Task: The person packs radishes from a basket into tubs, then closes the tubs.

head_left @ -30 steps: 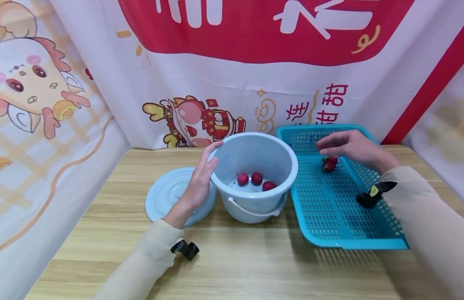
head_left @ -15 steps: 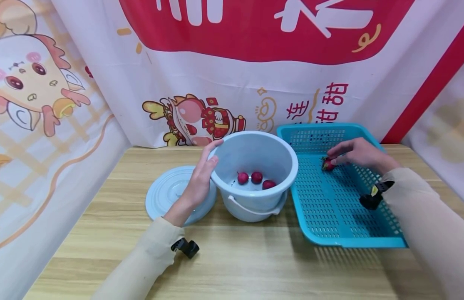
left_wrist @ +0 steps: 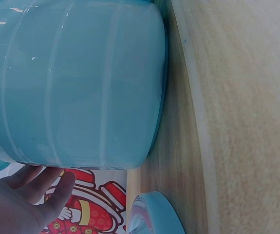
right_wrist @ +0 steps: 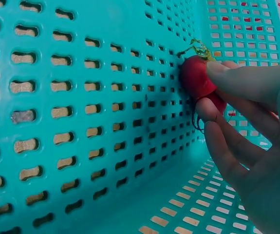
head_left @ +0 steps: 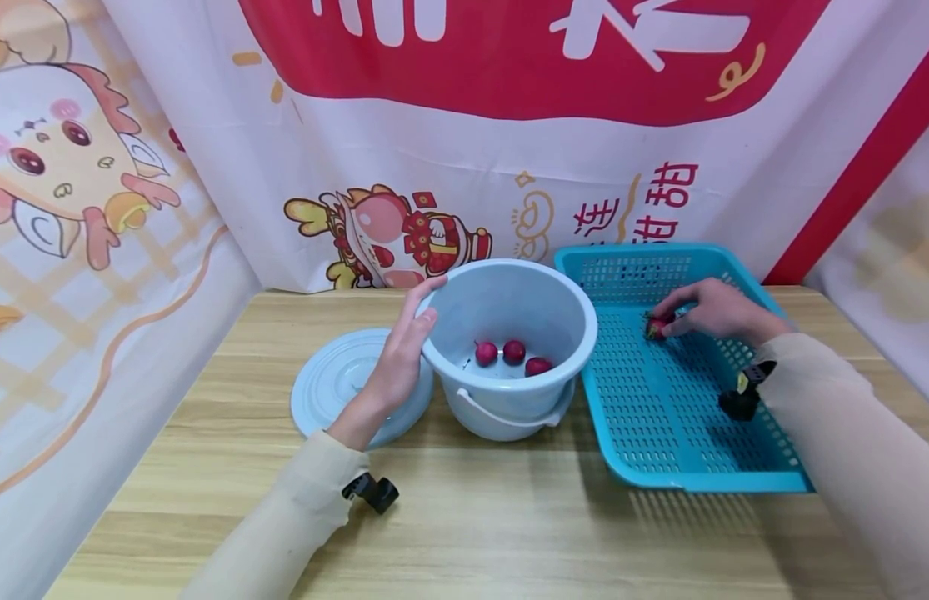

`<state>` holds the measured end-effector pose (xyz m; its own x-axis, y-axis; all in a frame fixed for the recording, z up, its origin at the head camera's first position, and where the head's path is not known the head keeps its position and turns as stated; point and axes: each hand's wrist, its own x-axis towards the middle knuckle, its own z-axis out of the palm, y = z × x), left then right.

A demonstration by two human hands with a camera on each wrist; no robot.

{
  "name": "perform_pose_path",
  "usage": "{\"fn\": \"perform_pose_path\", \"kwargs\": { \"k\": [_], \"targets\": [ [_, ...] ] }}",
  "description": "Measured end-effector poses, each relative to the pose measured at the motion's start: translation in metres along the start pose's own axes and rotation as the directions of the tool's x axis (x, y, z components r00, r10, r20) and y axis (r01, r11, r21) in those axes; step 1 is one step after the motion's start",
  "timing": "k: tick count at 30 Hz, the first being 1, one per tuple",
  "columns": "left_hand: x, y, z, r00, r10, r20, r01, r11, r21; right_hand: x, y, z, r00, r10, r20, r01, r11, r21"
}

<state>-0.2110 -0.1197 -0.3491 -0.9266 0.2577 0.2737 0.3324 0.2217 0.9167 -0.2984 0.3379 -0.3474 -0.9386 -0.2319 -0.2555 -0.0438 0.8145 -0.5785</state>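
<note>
My left hand [head_left: 398,354] rests against the left side of a light blue bucket [head_left: 509,408], thumb and fingertips at its rim. In the left wrist view, its fairly straight fingers [left_wrist: 59,195] touch the bucket's wall. Inside the bucket lie three red radishes [head_left: 513,352]. My right hand [head_left: 722,312] reaches into a turquoise perforated basket [head_left: 636,417], where it pinches a red radish [right_wrist: 194,75] between thumb and fingers. Some green stalk shows on it. In the right wrist view, a second radish [right_wrist: 216,103] sits just behind, partly hidden by the fingers.
A round light blue lid [head_left: 332,383] lies left of the bucket on the wooden table [head_left: 464,525]. The bucket's handle [head_left: 501,423] hangs down at the front. The basket stands close to the bucket's right side. A printed cloth [head_left: 464,150] hangs behind.
My right hand has come down from above the radishes in the basket and taken hold of one. My left hand stays at the bucket's rim.
</note>
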Motion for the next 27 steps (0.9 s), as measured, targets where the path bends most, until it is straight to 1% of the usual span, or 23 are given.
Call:
{"fn": "perform_pose_path", "kwargs": {
  "k": [5, 11, 19, 22, 27],
  "targets": [
    [0.001, 0.0, 0.0, 1.0, 0.001, 0.001, -0.001, 1.0, 0.003, 0.001, -0.004, 0.003, 1.0, -0.013, 0.015, 0.014, 0.999, -0.037],
    [0.001, -0.001, -0.001, 1.0, 0.006, 0.002, -0.006, 1.0, 0.003, 0.001, -0.011, 0.007, 1.0, -0.002, 0.012, 0.003, 0.997, -0.075],
    [0.001, -0.002, -0.001, 1.0, 0.0, 0.002, 0.0, 1.0, -0.004, 0.001, -0.012, 0.008, 0.999, -0.024, 0.039, 0.029, 0.992, -0.123],
    [0.001, -0.002, -0.001, 1.0, -0.004, 0.004, 0.004, 1.0, -0.007, 0.001, -0.012, 0.008, 0.999, -0.034, 0.034, 0.039, 0.99, -0.132],
    [0.001, -0.001, -0.002, 1.0, -0.007, 0.006, 0.007, 1.0, -0.008, 0.0, -0.014, 0.005, 0.997, -0.076, -0.001, 0.075, 0.991, -0.107]
  ]
}}
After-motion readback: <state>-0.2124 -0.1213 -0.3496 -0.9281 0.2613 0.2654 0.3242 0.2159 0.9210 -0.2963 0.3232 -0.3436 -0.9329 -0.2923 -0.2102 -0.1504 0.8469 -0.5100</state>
